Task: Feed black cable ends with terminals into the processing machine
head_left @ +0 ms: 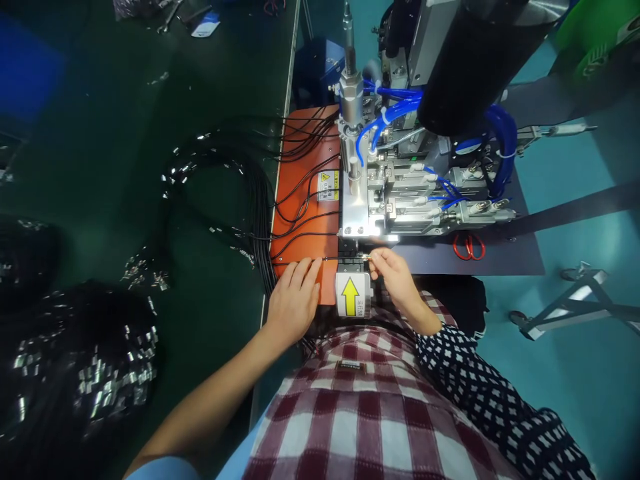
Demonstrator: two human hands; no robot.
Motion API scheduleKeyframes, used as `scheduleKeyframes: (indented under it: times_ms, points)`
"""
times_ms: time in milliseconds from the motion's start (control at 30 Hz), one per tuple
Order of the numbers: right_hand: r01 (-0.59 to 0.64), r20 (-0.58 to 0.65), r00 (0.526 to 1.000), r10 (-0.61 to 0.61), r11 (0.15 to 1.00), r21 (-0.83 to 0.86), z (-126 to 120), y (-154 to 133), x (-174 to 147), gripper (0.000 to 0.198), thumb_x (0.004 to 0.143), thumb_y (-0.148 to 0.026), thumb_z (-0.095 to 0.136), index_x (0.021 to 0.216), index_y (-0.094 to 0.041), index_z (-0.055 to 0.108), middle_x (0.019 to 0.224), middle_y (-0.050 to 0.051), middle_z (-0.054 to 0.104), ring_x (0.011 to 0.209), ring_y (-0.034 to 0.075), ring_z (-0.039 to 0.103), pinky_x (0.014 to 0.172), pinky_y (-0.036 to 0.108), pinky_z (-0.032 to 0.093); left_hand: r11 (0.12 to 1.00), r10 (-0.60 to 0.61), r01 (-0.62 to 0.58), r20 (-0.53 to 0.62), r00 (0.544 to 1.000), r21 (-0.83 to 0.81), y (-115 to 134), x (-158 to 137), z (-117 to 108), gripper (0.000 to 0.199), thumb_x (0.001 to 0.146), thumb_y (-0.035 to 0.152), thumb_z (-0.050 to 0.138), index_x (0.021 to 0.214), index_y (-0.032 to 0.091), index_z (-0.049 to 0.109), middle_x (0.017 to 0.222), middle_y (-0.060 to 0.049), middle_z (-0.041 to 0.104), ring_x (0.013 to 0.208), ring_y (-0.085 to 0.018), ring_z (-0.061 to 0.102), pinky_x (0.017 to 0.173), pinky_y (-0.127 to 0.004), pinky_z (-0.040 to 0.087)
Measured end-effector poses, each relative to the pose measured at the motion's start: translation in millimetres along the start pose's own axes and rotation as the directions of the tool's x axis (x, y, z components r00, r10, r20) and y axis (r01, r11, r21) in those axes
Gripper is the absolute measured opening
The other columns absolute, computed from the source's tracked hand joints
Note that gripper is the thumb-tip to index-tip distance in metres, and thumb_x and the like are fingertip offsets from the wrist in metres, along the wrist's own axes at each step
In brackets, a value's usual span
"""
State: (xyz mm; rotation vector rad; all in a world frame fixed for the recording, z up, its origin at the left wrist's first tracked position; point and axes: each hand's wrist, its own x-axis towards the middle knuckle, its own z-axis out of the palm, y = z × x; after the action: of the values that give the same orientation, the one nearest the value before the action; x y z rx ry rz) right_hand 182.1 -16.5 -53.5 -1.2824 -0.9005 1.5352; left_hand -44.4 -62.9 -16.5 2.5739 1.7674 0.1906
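A thin black cable (343, 258) runs straight across the edge of the orange plate (303, 243) to the metal guide in front of the machine. My left hand (294, 297) rests over this cable on the plate, fingers bent down onto it, thumb hidden. At the cable's right end, my right hand (393, 272) pinches a small metal tip with thumb and forefinger; the fingers partly cover it. Just below the cable sits a white label with a yellow arrow (351, 297), on a block between my hands.
The machine (355, 200) with metal cylinders and blue air hoses (400, 110) stands ahead. A bundle of black cables (257, 200) lies on the dark green table (215, 333), with more piles at left (90, 353). Red-handled scissors (469, 247) lie on the right.
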Motion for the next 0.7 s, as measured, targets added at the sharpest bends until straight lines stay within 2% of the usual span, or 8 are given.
scheduleKeyframes:
  times_ms: [200, 367, 467, 600, 700]
  points:
    - [-0.016, -0.124, 0.992, 0.019, 0.999, 0.029, -16.9, 6.5, -4.5, 0.037, 0.082, -0.056, 0.062, 0.085, -0.018, 0.062, 0.066, -0.004, 0.053, 0.055, 0.009, 0.049, 0.056, 0.025, 0.04, 0.999, -0.02, 0.018, -0.047, 0.999, -0.045, 4.5, 0.6, -0.6, 0.048, 0.096, 0.022, 0.042, 0.143, 0.014, 0.044, 0.135, -0.017, 0.053, 0.124, -0.032, 0.047, 0.106, -0.049, 0.043]
    - [-0.013, -0.197, 0.98, 0.019, 0.999, 0.033, -30.4, 7.0, -13.0, 0.031, 0.083, -0.05, 0.063, 0.083, -0.018, 0.063, 0.067, -0.004, 0.052, 0.056, 0.009, 0.048, 0.056, 0.024, 0.04, 0.995, -0.044, 0.042, -0.016, 0.999, -0.086, 3.4, 3.8, -5.5, 0.045, 0.097, 0.021, 0.04, 0.14, 0.014, 0.048, 0.133, -0.016, 0.053, 0.123, -0.031, 0.047, 0.105, -0.047, 0.044]
    - [-0.01, -0.206, 0.978, 0.017, 0.999, 0.034, -32.1, 5.2, -16.1, 0.029, 0.084, -0.047, 0.063, 0.083, -0.018, 0.063, 0.068, -0.004, 0.053, 0.057, 0.008, 0.048, 0.058, 0.024, 0.04, 0.992, -0.04, 0.04, 0.003, 0.999, -0.121, -1.0, 24.0, -7.5, 0.044, 0.098, 0.021, 0.036, 0.14, 0.013, 0.047, 0.132, -0.017, 0.053, 0.123, -0.029, 0.047, 0.105, -0.047, 0.045]
    - [-0.006, -0.21, 0.978, 0.017, 0.999, 0.05, -29.1, 0.9, -18.0, 0.028, 0.082, -0.047, 0.066, 0.082, -0.019, 0.063, 0.069, -0.004, 0.053, 0.058, 0.009, 0.047, 0.059, 0.025, 0.039, 0.985, -0.027, 0.024, -0.012, 1.0, -0.173, -13.0, 65.5, -8.4, 0.042, 0.099, 0.022, 0.035, 0.136, 0.009, 0.05, 0.135, -0.017, 0.051, 0.127, -0.028, 0.045, 0.107, -0.045, 0.043]
    - [-0.015, -0.224, 0.974, 0.027, 0.998, 0.054, -31.7, -3.5, -22.8, 0.03, 0.08, -0.048, 0.068, 0.082, -0.019, 0.063, 0.069, -0.004, 0.053, 0.057, 0.01, 0.047, 0.057, 0.025, 0.039, 0.958, 0.032, -0.029, 0.004, 0.999, -0.286, -28.1, 78.7, -22.1, 0.038, 0.098, 0.019, 0.034, 0.131, 0.012, 0.052, 0.134, -0.014, 0.053, 0.126, -0.024, 0.048, 0.106, -0.04, 0.043]
